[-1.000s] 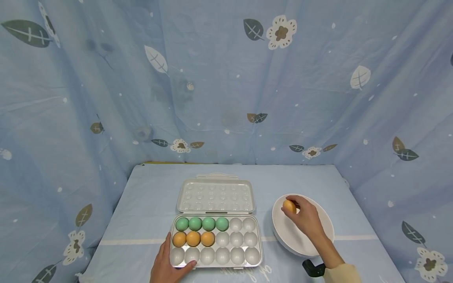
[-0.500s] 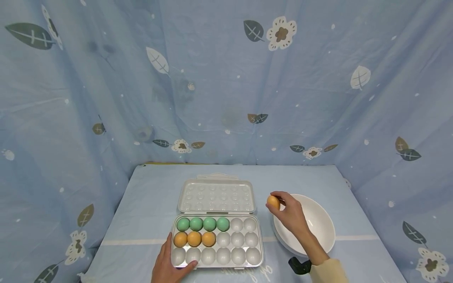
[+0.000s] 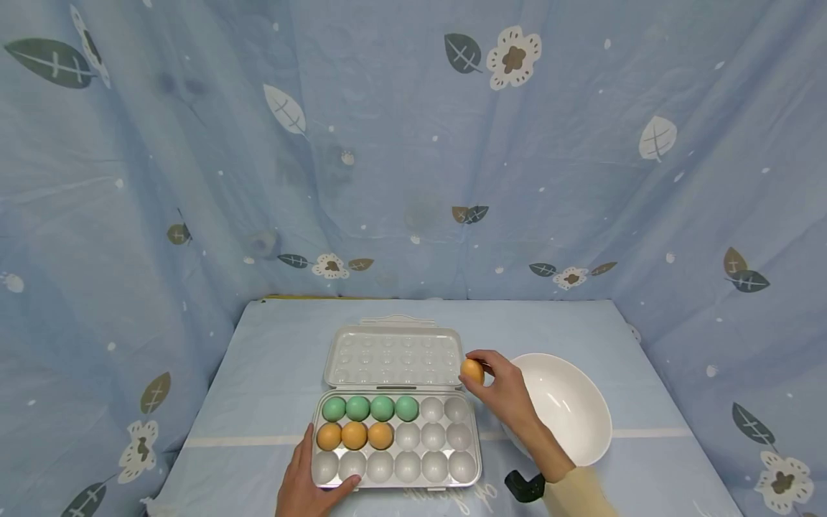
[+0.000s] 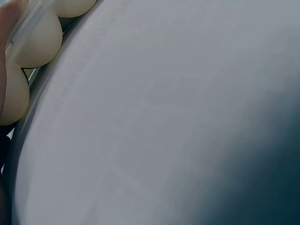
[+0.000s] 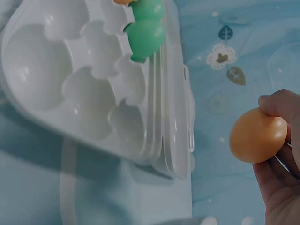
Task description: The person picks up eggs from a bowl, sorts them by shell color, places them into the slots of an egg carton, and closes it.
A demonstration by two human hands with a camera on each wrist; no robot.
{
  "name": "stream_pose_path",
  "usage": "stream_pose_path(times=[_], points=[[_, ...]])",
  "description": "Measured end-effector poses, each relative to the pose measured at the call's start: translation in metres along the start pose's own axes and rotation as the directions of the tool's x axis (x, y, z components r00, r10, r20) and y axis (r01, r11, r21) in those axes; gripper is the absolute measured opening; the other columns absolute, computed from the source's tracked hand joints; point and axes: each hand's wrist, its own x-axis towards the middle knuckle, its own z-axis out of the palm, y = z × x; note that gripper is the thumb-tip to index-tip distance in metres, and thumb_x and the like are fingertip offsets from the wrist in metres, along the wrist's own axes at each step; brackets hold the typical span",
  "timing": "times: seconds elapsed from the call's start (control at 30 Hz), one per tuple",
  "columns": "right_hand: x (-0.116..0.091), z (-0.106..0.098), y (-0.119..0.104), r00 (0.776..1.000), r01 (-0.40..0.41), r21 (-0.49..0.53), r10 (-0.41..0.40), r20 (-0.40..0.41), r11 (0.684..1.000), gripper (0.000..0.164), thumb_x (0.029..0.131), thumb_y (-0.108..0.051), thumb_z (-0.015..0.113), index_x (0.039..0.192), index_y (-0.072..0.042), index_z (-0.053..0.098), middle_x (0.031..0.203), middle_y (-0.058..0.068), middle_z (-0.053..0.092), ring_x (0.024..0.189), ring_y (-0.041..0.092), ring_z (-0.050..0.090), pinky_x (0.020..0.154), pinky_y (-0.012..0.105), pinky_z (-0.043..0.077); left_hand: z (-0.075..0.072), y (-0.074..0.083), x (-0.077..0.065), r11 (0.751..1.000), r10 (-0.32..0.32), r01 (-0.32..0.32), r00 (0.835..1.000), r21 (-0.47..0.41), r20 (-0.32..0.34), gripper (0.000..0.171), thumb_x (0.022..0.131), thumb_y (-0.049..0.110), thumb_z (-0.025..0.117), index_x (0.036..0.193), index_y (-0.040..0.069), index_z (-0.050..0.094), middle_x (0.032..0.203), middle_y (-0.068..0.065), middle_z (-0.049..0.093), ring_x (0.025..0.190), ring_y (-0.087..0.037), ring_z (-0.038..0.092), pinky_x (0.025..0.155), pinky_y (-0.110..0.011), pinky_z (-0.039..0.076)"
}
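Note:
My right hand (image 3: 510, 395) pinches an orange egg (image 3: 472, 371) between thumb and fingertips, beside the near right corner of the lid (image 3: 395, 355). In the right wrist view the same egg (image 5: 258, 136) shows at right, with the egg box's cups at left. The clear plastic egg box (image 3: 421, 465) lies with its lid folded back. Several green eggs (image 3: 382, 408) fill part of its far row; three orange eggs (image 3: 354, 436) sit at the left of the middle row. My left hand (image 3: 309, 477) rests at the box's near left corner, fingers along its side, thumb stretched along the front edge.
A white bowl (image 3: 568, 409) stands right of the box, partly covered by my right forearm. A black strap piece (image 3: 525, 487) sits at my right wrist. Blue patterned cloth (image 3: 549, 323) covers the table, and a blue curtain (image 3: 413, 158) hangs behind and at both sides.
My right hand has carried the orange egg left, from over the bowl to beside the open lid. My left hand stays at the box's corner.

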Motion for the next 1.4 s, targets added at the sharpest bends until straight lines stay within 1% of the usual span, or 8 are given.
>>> stream_pose_path(times=[0.27, 0.43, 0.77, 0.83, 1.0, 1.07, 1.27, 1.4], points=[[-0.001, 0.019, -0.013, 0.999, 0.031, 0.084, -0.034, 0.031, 0.996, 0.04, 0.081, -0.009, 0.089, 0.117, -0.007, 0.07, 0.114, 0.005, 0.071, 0.106, 0.022, 0.072, 0.094, 0.034, 0.059, 0.0, 0.002, -0.001, 1.0, 0.02, -0.02, 0.999, -0.012, -0.026, 0.136, 0.067, 0.072, 0.085, 0.161, 0.0, 0.018, 0.152, -0.027, 0.043, 0.129, -0.047, 0.054, 0.103, -0.063, 0.048], [-0.003, 0.031, -0.021, 0.997, 0.032, 0.137, -0.04, 0.059, 0.99, 0.039, 0.081, -0.007, 0.088, 0.116, -0.005, 0.07, 0.112, 0.001, 0.07, 0.105, 0.019, 0.07, 0.094, 0.034, 0.059, -0.003, 0.003, -0.002, 1.0, 0.007, -0.007, 1.0, -0.003, -0.013, 0.137, 0.067, 0.073, 0.084, 0.162, 0.0, 0.017, 0.152, -0.027, 0.042, 0.129, -0.047, 0.054, 0.103, -0.063, 0.048], [-0.016, 0.06, -0.026, 0.99, 0.03, 0.235, -0.061, 0.126, 0.972, 0.04, 0.081, -0.004, 0.087, 0.116, -0.008, 0.069, 0.114, -0.002, 0.069, 0.105, 0.016, 0.069, 0.094, 0.031, 0.059, -0.002, 0.002, -0.001, 1.0, 0.017, -0.018, 0.999, -0.016, -0.028, 0.137, 0.067, 0.072, 0.085, 0.162, 0.0, 0.018, 0.152, -0.027, 0.043, 0.13, -0.046, 0.053, 0.104, -0.062, 0.048], [-0.02, 0.065, -0.027, 0.989, 0.04, 0.241, -0.073, 0.13, 0.97, 0.04, 0.081, -0.004, 0.087, 0.116, -0.008, 0.068, 0.114, -0.001, 0.069, 0.105, 0.016, 0.069, 0.094, 0.031, 0.059, -0.002, 0.003, -0.001, 1.0, 0.015, -0.015, 1.0, -0.017, -0.025, 0.137, 0.066, 0.072, 0.085, 0.162, 0.0, 0.017, 0.152, -0.027, 0.043, 0.131, -0.046, 0.053, 0.104, -0.063, 0.048], [-0.029, 0.078, -0.029, 0.987, 0.102, 0.241, -0.129, 0.101, 0.965, 0.04, 0.079, 0.001, 0.086, 0.113, -0.006, 0.067, 0.111, 0.002, 0.069, 0.102, 0.019, 0.07, 0.091, 0.03, 0.06, -0.003, 0.003, -0.002, 1.0, 0.003, -0.004, 1.0, -0.01, -0.014, 0.138, 0.066, 0.074, 0.084, 0.162, 0.0, 0.017, 0.152, -0.028, 0.043, 0.131, -0.047, 0.052, 0.104, -0.063, 0.047], [-0.033, 0.083, -0.029, 0.986, 0.114, 0.236, -0.139, 0.093, 0.965, 0.041, 0.078, 0.001, 0.087, 0.112, -0.007, 0.067, 0.11, 0.002, 0.069, 0.102, 0.019, 0.07, 0.09, 0.029, 0.06, -0.003, 0.003, -0.002, 1.0, 0.004, -0.004, 1.0, -0.009, -0.013, 0.139, 0.066, 0.074, 0.084, 0.162, 0.0, 0.017, 0.152, -0.028, 0.042, 0.131, -0.047, 0.052, 0.104, -0.063, 0.047], [-0.044, 0.094, -0.03, 0.987, 0.079, 0.227, -0.108, 0.115, 0.971, 0.042, 0.077, -0.002, 0.089, 0.112, -0.009, 0.068, 0.11, 0.0, 0.069, 0.102, 0.013, 0.069, 0.091, 0.029, 0.06, -0.003, 0.003, -0.002, 1.0, 0.007, -0.007, 1.0, -0.008, -0.011, 0.139, 0.066, 0.075, 0.084, 0.162, 0.0, 0.016, 0.152, -0.028, 0.042, 0.131, -0.048, 0.052, 0.105, -0.064, 0.047], [-0.051, 0.099, -0.03, 0.987, 0.08, 0.194, -0.105, 0.124, 0.978, 0.041, 0.077, -0.004, 0.089, 0.112, -0.009, 0.068, 0.11, 0.0, 0.069, 0.101, 0.012, 0.068, 0.091, 0.029, 0.06, -0.003, 0.003, -0.002, 1.0, 0.01, -0.01, 1.0, -0.006, -0.016, 0.139, 0.066, 0.074, 0.084, 0.162, 0.0, 0.017, 0.152, -0.028, 0.042, 0.132, -0.048, 0.052, 0.105, -0.063, 0.047]])
